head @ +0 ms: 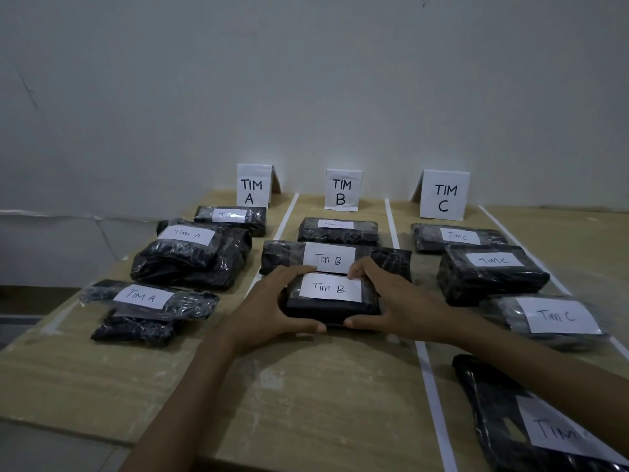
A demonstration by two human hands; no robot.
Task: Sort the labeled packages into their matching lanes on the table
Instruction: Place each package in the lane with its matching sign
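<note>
Tim B package (332,299): lay in the middle lane, just in front of a second Tim B package (335,258); whether it rested on the table (306,386) or hung just above it could not be told.
Left hand (269,308): gripped the package's left end, fingers curled over the far edge and thumb along the near edge.
Right hand (391,301): gripped the right end the same way, fingertips on a corner of the white label.
Lane: ran below the TIM B sign (342,190), between white tape lines (430,386), with a third package (338,229) farthest back.
Risk, crowding: pushing forward would likely shove the package behind it, since the two looked all but touching.
Risk, slip: the film looked slick, so a loose grip at the ends might let the package slide or skew toward the tape.
Risk, forearm: the right forearm crossed the C lane over the nearest package (510,420), whose label showed only "Tim"; a dragging arm could nudge it.
Wrapping: black plastic, glossy and crinkled, catching light on its creases.
Shape: flat and brick-like, soft at the corners.
Labels: white paper, hand-lettered.
Table surface: pale wood grain, matte.
Signs: folded white paper, standing upright.
</note>
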